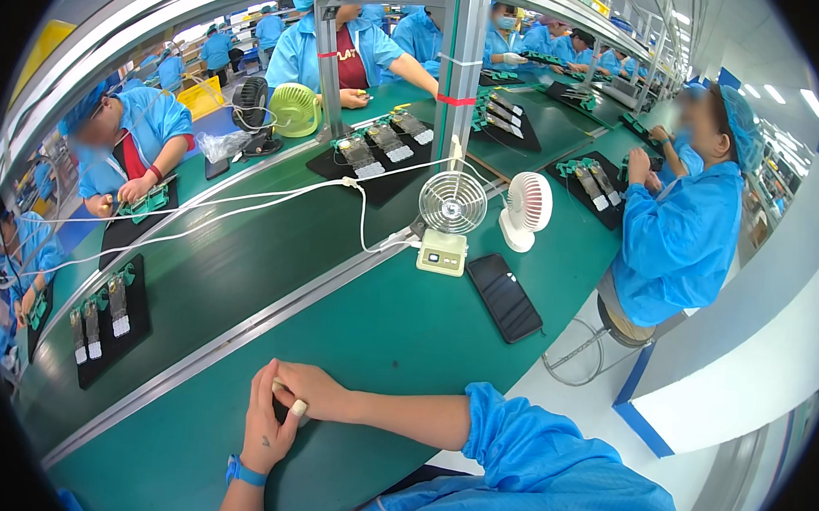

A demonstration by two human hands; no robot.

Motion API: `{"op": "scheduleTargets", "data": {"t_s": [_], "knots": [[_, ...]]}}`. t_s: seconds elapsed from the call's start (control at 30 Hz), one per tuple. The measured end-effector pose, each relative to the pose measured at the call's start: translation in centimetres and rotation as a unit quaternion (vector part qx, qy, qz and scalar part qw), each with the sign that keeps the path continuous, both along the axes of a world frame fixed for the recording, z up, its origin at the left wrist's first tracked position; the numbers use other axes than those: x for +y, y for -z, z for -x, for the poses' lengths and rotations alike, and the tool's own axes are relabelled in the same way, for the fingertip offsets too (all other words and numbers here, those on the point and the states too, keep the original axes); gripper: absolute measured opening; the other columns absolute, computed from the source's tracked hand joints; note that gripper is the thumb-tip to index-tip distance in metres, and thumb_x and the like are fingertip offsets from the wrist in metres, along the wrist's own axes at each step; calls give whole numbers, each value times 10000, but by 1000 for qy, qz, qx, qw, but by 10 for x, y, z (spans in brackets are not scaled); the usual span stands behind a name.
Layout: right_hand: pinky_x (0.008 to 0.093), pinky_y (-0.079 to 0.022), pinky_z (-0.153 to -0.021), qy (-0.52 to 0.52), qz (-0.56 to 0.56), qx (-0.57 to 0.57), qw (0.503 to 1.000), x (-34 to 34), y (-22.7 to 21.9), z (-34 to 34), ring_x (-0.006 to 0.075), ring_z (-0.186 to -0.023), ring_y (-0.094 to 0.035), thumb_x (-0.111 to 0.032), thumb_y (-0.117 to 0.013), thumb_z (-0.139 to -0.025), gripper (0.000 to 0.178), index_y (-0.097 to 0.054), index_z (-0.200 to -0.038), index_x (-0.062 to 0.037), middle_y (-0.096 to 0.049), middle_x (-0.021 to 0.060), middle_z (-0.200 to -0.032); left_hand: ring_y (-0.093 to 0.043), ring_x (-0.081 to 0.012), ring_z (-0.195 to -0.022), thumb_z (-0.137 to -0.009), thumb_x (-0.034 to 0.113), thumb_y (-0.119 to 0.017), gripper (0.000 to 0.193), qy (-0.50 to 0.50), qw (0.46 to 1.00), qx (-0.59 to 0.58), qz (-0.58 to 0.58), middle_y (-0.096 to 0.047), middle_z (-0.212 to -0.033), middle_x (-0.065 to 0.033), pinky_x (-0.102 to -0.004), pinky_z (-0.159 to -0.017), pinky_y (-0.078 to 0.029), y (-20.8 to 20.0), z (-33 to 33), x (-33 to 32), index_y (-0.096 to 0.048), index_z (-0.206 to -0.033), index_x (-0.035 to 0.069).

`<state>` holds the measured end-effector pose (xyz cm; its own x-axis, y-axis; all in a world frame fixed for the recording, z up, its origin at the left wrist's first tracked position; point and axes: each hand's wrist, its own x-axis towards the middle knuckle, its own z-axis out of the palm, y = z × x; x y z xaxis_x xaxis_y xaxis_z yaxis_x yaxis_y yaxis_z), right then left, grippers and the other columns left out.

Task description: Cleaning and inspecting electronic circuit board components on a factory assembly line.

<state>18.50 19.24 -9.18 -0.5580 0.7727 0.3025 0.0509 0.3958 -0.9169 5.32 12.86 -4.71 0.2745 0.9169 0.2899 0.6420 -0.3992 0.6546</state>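
My left hand [263,426] and my right hand [317,392] are clasped together, resting over the green bench top [381,378] nearest me. Their fingers are closed against each other, and the palms are hidden. Pale finger covers [300,407] sit on digits of both hands. A blue wristband [246,473] circles my left wrist. No work piece shows in either hand. Beyond my right hand lies a dark phone [504,298], screen up. A small fan with a wire guard [452,203] on a cream base and a white fan [526,210] stand farther back.
A metal rail [270,318] separates my bench from a dark green conveyor [216,279]. Black mats [137,330] on it carry green fixtures with clear and white parts. White cables [275,195] cross above it. A metal post [461,84] rises behind the fans. Several co-workers in blue sit around.
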Motion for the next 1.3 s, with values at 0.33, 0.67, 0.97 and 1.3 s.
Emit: {"op": "scheduleTargets", "data": {"t_s": [0.33, 0.67, 0.97, 1.3], "knots": [[403, -402, -544, 37, -30, -15, 999, -2, -3, 8, 304, -621, -541, -158, -555, -748, 121, -477, -726, -69, -525, 121, -654, -444, -378, -1210, -843, 171, -622, 646, 25, 999, -1, -29, -396, -1334, -229, -397, -1023, -363, 4, 14, 3, -319, -1391, 10], [368, -471, -657, 27, -49, -71, 996, -6, -11, 10, 292, -737, -588, -128, -529, -834, 207, -529, -1021, -38, -591, 137, -846, -449, -392, -1193, -845, 225, -648, 663, 15, 998, -6, -62, -411, -1312, -236, -415, -1001, -391, 9, 23, 0, -327, -1391, 29], [374, -468, -633, 40, -67, -93, 993, -2, -4, 7, 280, -738, -597, -134, -554, -864, 234, -521, -1072, -33, -598, 140, -873, -452, -381, -1186, -860, 265, -636, 655, 17, 997, -8, -80, -427, -1292, -230, -416, -1008, -388, 11, 20, -1, -332, -1385, 17], [379, -472, -666, 58, -82, -90, 991, -2, -6, 3, 289, -777, -598, -154, -550, -861, 243, -513, -1070, -36, -598, 140, -885, -442, -386, -1204, -850, 258, -647, 663, 39, 997, -7, -62, -415, -1311, -227, -415, -1007, -388, 8, 16, 2, -335, -1389, 31]]}}
